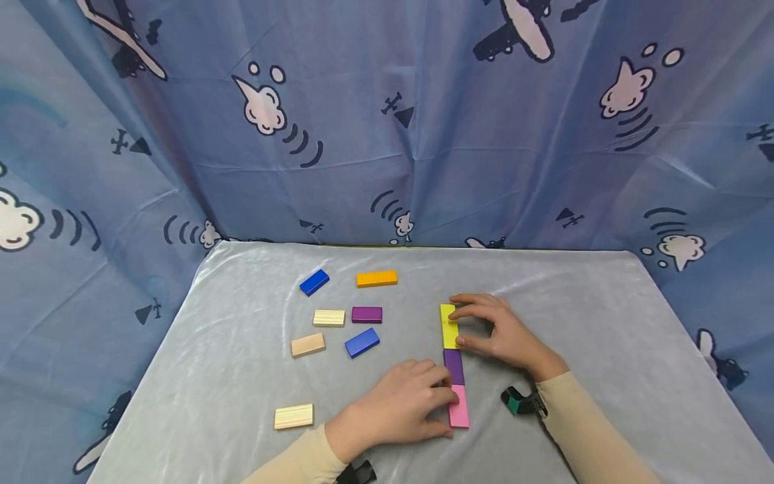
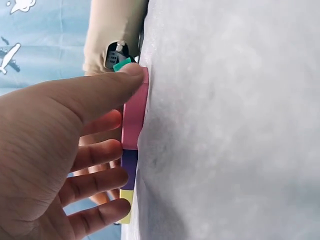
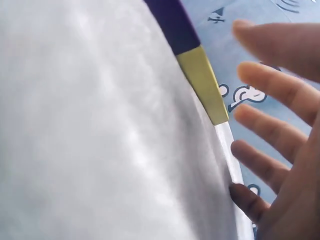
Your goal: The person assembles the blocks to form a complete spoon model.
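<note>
In the head view, a yellow block (image 1: pixel 449 328), a purple block (image 1: pixel 453 367) and a pink block (image 1: pixel 459 407) lie end to end in one line. My left hand (image 1: pixel 402 403) is beside the pink and purple blocks from the left, its fingertips over their edge. The left wrist view has the thumb (image 2: pixel 132 71) at the near end of the pink block (image 2: pixel 135 117), with the other fingers spread along the row. From the right, my right hand (image 1: pixel 502 333) reaches the yellow block, fingertips overlapping its edge. The fingers are spread apart in the right wrist view.
Left of the row lie an orange block (image 1: pixel 377 279), a dark blue block (image 1: pixel 314 282), a magenta-purple block (image 1: pixel 367 314), a blue block (image 1: pixel 362 343) and several wood-coloured blocks (image 1: pixel 293 417). A grey cloth (image 1: pixel 211 376) covers the table; a patterned blue curtain (image 1: pixel 338 121) hangs behind.
</note>
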`<state>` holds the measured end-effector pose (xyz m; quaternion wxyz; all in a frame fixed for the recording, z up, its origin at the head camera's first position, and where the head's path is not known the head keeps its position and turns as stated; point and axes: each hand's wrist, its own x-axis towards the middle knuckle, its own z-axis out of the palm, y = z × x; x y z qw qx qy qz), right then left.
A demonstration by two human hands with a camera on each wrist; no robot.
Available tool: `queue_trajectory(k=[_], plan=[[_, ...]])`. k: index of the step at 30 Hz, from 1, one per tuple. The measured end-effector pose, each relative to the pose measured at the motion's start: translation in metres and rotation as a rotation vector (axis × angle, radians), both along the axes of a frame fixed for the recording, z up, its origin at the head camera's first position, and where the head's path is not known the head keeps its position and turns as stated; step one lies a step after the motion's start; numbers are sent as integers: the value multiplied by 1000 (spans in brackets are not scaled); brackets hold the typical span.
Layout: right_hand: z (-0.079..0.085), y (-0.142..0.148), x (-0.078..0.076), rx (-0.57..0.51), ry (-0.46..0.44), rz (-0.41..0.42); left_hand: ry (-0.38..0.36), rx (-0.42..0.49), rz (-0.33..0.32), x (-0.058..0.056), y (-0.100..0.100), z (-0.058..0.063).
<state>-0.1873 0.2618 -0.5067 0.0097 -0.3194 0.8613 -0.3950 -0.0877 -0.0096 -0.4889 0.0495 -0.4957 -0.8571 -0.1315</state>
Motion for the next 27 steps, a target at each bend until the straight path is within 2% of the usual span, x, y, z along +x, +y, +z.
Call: queue_trajectory(k=[5, 12, 19, 27], plan=[[12, -2, 15, 19, -3, 14, 30, 2, 12, 3, -4, 1], [25, 2, 48, 64, 13, 8, 32, 18, 30, 6, -12, 6], [24, 2, 85, 122, 27, 22, 46, 26, 58, 10, -24, 9], [16, 3, 113, 171, 101, 15, -28, 93, 127, 13, -47, 9]])
